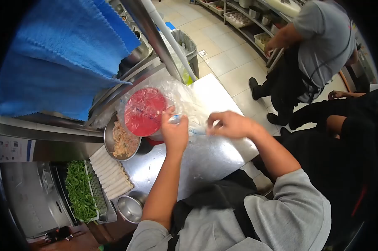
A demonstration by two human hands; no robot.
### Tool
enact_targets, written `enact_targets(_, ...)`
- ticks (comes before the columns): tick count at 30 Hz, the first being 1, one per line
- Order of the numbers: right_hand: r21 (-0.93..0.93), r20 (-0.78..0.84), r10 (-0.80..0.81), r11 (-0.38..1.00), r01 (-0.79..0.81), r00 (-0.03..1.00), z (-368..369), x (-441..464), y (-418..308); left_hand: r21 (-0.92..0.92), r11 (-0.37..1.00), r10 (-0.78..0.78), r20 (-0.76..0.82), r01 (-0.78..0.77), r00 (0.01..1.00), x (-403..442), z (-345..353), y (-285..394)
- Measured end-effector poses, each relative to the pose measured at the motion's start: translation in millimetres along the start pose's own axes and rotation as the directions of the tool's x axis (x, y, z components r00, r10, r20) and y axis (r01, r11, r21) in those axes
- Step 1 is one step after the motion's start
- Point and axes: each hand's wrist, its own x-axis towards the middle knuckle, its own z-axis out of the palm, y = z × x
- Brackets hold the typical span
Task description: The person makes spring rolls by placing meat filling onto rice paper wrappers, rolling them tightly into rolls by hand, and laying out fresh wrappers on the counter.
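Clear plastic bag (185, 95) lies crumpled at the far end of the steel worktop, with bits of blue print on it. My left hand (175, 131) is closed on a gathered part of this plastic, beside a round red dish (143, 113) seen partly through the film. To the right, my right hand (231, 124) has its fingers curled in a pinch at the plastic's edge; the fingertips are slightly blurred. A metal bowl (123, 142) of minced filling sits left of the red dish. Pale rolls (109, 171) lie in a row nearer to me.
A tray of green leaves (78, 190) and a small steel bowl (130, 208) are at the lower left. Blue cloths (63, 50) hang over a rail. A bin (185, 42) stands beyond the worktop (210, 157). Two people are at the right, one by shelves (256, 25).
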Motion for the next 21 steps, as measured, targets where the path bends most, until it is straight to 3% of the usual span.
enact_targets(1, -0.074, 0.013, 0.214, 0.974, -0.213, 0.977, -11.1, 7.0, 7.4, -0.154, 0.988, -0.040, -0.065, 0.029, 0.997, -10.1, 1.6, 11.1)
enact_targets(2, -0.303, -0.059, 0.221, 0.925, -0.228, 0.974, -19.9, 16.9, 9.6, 0.125, 0.990, 0.082, -0.113, -0.068, 0.990, -15.7, 2.5, 13.9)
enact_targets(3, -0.238, -0.213, 0.149, 0.950, -0.200, 0.966, -21.6, 28.3, 7.9, 0.135, 0.989, 0.084, -0.128, -0.067, 0.988, -21.0, 7.0, 17.8)
enact_targets(4, -0.071, -0.343, -0.043, 0.997, 0.020, 0.938, -17.9, 41.0, 4.6, 0.139, 0.988, 0.088, -0.103, -0.073, 0.991, -27.3, 12.8, 21.9)
enact_targets(5, 0.068, -0.492, -0.194, 0.963, 0.260, 0.849, -11.6, 53.2, 2.3, 0.143, 0.987, 0.091, -0.078, -0.079, 0.993, -33.4, 17.3, 24.0)
enact_targets(6, 0.334, -0.236, -0.160, 0.913, 0.235, 0.959, -9.5, 67.0, 3.5, 0.171, 0.973, 0.176, -0.102, -0.157, 0.979, -37.5, 20.3, 20.1)
enact_targets(7, 0.560, 0.044, -0.177, 0.820, 0.122, 0.983, -10.7, 81.0, 6.7, 0.177, 0.972, 0.173, -0.112, -0.152, 0.979, -41.8, 21.5, 22.2)
enact_targets(8, 0.265, 0.231, -0.007, 0.963, -0.056, 0.973, -14.1, 92.0, 9.8, 0.140, 0.971, 0.222, -0.201, -0.196, 0.954, -46.0, 22.6, 25.5)
enact_targets(9, 0.263, 0.231, -0.013, 0.963, -0.050, 0.973, -13.5, 99.0, 24.6, 0.107, 0.963, 0.270, -0.289, -0.249, 0.918, -50.1, 23.4, 27.1)
enact_targets(10, 0.002, 0.060, -0.006, 1.000, 0.006, 0.998, -8.3, 106.8, 48.0, 0.259, 0.908, 0.402, -0.319, -0.329, 0.858, -54.8, 19.8, 25.7)
enact_targets(11, -0.264, -0.109, -0.047, 0.964, 0.017, 0.993, 0.5, 114.5, 69.6, 0.261, 0.906, 0.407, -0.327, -0.333, 0.853, -60.2, 15.1, 24.6)
enact_targets(13, -0.255, -0.147, -0.152, 0.961, 0.111, 0.977, -0.3, 119.6, 57.9, 0.393, 0.844, 0.459, -0.179, -0.364, 0.870, -67.1, 10.9, 28.0)
enact_targets(15, -0.405, 0.321, -0.092, 0.886, 0.225, 0.943, 6.1, 124.9, 30.5, 0.388, 0.823, 0.503, -0.159, -0.415, 0.849, -70.5, 17.8, 32.9)
enact_targets(16, -0.453, 0.341, -0.018, 0.873, 0.181, 0.940, 19.0, 127.9, 29.0, 0.372, 0.823, 0.504, -0.133, -0.429, 0.853, -72.6, 20.4, 35.8)
enact_targets(17, -0.457, 0.339, -0.020, 0.871, 0.183, 0.941, 26.3, 123.3, 32.2, 0.356, 0.822, 0.508, -0.107, -0.444, 0.855, -73.6, 21.6, 38.5)
enact_targets(18, -0.538, 0.186, -0.113, 0.820, 0.197, 0.976, 31.9, 120.6, 36.4, 0.373, 0.804, 0.540, -0.130, -0.464, 0.832, -72.1, 21.5, 40.8)
enact_targets(20, -0.426, -0.077, -0.214, 0.890, 0.162, 0.974, 54.0, 141.1, 60.6, 0.393, 0.804, 0.538, -0.157, -0.447, 0.828, -71.9, 17.3, 41.7)
enact_targets(21, -0.448, -0.089, -0.243, 0.876, 0.179, 0.966, 46.6, 143.9, 55.4, 0.412, 0.809, 0.523, -0.180, -0.419, 0.833, -70.8, 14.4, 40.8)
